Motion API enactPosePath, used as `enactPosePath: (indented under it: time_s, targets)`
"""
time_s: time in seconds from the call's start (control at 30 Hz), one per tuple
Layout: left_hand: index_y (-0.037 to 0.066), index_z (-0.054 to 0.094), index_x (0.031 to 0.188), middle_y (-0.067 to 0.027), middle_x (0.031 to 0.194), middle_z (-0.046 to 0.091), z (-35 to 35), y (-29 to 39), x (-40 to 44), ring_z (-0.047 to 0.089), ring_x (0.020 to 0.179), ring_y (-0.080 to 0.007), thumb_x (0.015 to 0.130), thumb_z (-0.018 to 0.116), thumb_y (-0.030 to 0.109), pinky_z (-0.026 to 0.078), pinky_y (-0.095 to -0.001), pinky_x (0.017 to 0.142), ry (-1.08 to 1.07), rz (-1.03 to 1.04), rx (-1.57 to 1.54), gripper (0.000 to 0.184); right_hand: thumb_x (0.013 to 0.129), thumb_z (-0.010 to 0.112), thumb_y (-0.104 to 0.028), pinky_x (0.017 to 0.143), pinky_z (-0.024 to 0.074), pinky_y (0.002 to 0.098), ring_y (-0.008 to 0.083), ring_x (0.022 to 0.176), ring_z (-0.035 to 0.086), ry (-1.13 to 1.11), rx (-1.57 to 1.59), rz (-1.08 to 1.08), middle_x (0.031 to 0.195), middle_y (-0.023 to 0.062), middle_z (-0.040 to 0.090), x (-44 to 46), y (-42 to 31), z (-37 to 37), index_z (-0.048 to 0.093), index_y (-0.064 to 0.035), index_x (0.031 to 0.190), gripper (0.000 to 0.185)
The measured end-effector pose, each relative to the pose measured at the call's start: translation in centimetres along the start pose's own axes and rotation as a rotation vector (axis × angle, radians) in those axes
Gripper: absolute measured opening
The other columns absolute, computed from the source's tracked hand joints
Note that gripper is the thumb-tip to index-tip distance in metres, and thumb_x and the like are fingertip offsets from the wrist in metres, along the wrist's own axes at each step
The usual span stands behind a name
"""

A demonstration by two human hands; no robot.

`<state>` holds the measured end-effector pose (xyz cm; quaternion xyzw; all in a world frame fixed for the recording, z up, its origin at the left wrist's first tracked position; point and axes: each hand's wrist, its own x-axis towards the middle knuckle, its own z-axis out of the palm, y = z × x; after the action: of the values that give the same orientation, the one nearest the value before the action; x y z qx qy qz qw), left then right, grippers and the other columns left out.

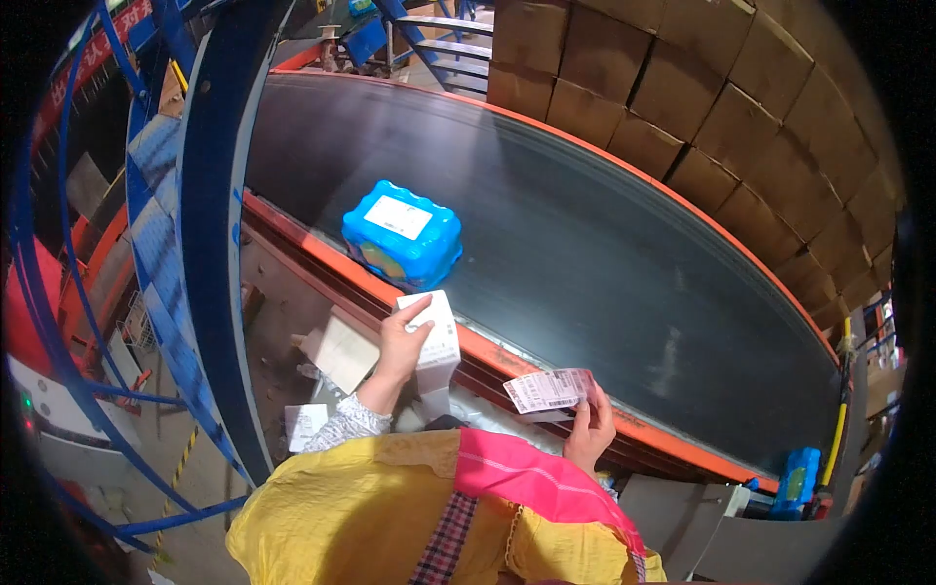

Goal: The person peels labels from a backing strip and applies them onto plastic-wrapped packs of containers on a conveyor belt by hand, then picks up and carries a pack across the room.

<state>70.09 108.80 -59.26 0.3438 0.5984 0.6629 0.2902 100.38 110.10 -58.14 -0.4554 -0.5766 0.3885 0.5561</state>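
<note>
My left hand [400,353] pinches the top of a folded strip of white labels [439,336] that hangs down in front of my body. In my right hand [593,427] is a single printed label [548,390] with a barcode, held by its right end over the orange edge of the conveyor. A blue shrink-wrapped pack [402,237] rests on the black conveyor belt [556,253], beyond my left hand. On its top is a white label [398,217]. Neither hand touches the pack.
The conveyor's orange rail [487,353] runs between me and the belt. Brown cartons [721,117] are stacked behind it. A blue steel post [210,224] stands at the left. Another blue pack [799,482] lies at the lower right, near a yellow pole [836,444].
</note>
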Motion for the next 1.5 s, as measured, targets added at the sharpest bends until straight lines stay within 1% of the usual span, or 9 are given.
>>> enactPosePath:
  time_s: [0.17, 0.33, 0.4, 0.67, 1.1, 1.27, 1.33, 1.47, 1.5]
  targets:
    - [0.008, 0.054, 0.126, -0.0157, 0.107, 0.063, 3.6, 0.2, -2.2, 0.06, 0.097, -0.018, 0.075, 0.057, -0.007, 0.046, -0.0277, 0.086, -0.226, 0.08, 0.218, 0.053, 0.089, 0.046, 0.003, 0.086, 0.0465, 0.0284, 0.0179, 0.098, 0.058, 0.125, 0.079, 0.0, 0.113, 0.0129, 0.058, 0.5, 0.5, -0.6, 0.05, 0.0057, 0.121, 0.032]
    - [0.009, 0.054, 0.125, -0.0172, 0.106, 0.064, 7.3, 0.1, -5.2, 0.062, 0.094, -0.0177, 0.082, 0.056, 0.001, 0.047, -0.028, 0.083, -0.433, 0.036, 0.117, 0.043, 0.089, 0.046, 0.002, 0.09, 0.0425, 0.0307, 0.0186, 0.102, 0.055, 0.274, 0.038, 0.007, 0.114, 0.0137, 0.058, 1.0, 0.3, -2.0, 0.05, 0.0052, 0.121, 0.032]
    - [0.006, 0.054, 0.124, -0.0135, 0.111, 0.063, 7.5, 2.2, -6.3, 0.06, 0.099, -0.0169, 0.084, 0.056, 0.003, 0.047, -0.0281, 0.086, -0.596, -0.138, 0.15, 0.041, 0.089, 0.047, 0.001, 0.09, 0.0424, 0.0309, 0.0185, 0.102, 0.055, 0.288, 0.022, 0.013, 0.114, 0.0135, 0.057, 0.8, 0.6, -2.2, 0.05, 0.0053, 0.121, 0.033]
    - [0.001, 0.061, 0.108, -0.0169, 0.096, 0.066, 8.3, 0.2, -7.8, 0.065, 0.089, -0.0207, 0.082, 0.058, 0.009, 0.05, -0.032, 0.077, -0.886, -0.053, 0.177, 0.028, 0.09, 0.048, -0.001, 0.091, 0.0414, 0.0304, 0.0195, 0.104, 0.055, 0.202, 0.013, 0.005, 0.116, 0.0141, 0.057, -0.3, 0.4, -1.0, 0.049, 0.0067, 0.121, 0.033]
    - [0.003, 0.062, 0.109, -0.0181, 0.094, 0.066, 8.2, 0.1, -7.8, 0.065, 0.088, -0.0233, 0.082, 0.058, 0.013, 0.049, -0.0322, 0.076, -0.867, -0.103, 0.216, 0.029, 0.089, 0.047, 0.002, 0.092, 0.0419, 0.0308, 0.02, 0.104, 0.056, 0.217, -0.048, 0.0, 0.116, 0.0154, 0.058, -0.6, 0.7, -0.8, 0.049, 0.0065, 0.121, 0.033]
    - [-0.001, 0.06, 0.112, -0.016, 0.101, 0.066, 8.6, -1.7, -7.1, 0.061, 0.093, -0.0146, 0.083, 0.059, 0.007, 0.048, -0.0299, 0.079, -0.953, -0.141, 0.189, 0.03, 0.087, 0.047, 0.002, 0.093, 0.042, 0.0289, 0.0193, 0.105, 0.056, 0.222, -0.073, 0.038, 0.113, 0.0132, 0.06, -0.2, 0.5, -1.1, 0.054, 0.0052, 0.117, 0.032]
    - [-0.001, 0.06, 0.114, -0.01, 0.092, 0.067, 8.9, -2.4, -7.5, 0.06, 0.083, -0.0114, 0.084, 0.058, 0.006, 0.047, -0.0266, 0.074, -0.91, -0.02, 0.242, 0.031, 0.086, 0.049, 0.002, 0.088, 0.0441, 0.0281, 0.0173, 0.102, 0.057, 0.246, -0.056, -0.02, 0.11, 0.0129, 0.061, 0.2, 1.2, -1.6, 0.056, 0.0037, 0.116, 0.031]
    - [0.001, 0.061, 0.115, 0.0036, 0.071, 0.055, 9.1, -1.1, -7.8, 0.042, 0.058, -0.0031, 0.084, 0.057, 0.004, 0.037, -0.0194, 0.054, -0.873, -0.341, 0.206, 0.032, 0.085, 0.051, 0.001, 0.08, 0.0454, 0.0264, 0.0122, 0.1, 0.057, 0.295, -0.142, 0.203, 0.107, 0.0133, 0.061, 0.8, 0.4, -3.5, 0.056, 0.0021, 0.116, 0.032]
    - [0.0, 0.06, 0.117, 0.0054, 0.066, 0.052, 9.5, -1.5, -8.0, 0.039, 0.055, -0.0023, 0.084, 0.057, 0.004, 0.032, -0.0195, 0.05, -0.886, -0.346, 0.186, 0.033, 0.083, 0.052, -0.001, 0.084, 0.0453, 0.0274, 0.016, 0.101, 0.058, 0.357, -0.087, 0.108, 0.108, 0.0153, 0.061, 1.2, 2.3, -4.8, 0.054, 0.0023, 0.117, 0.034]
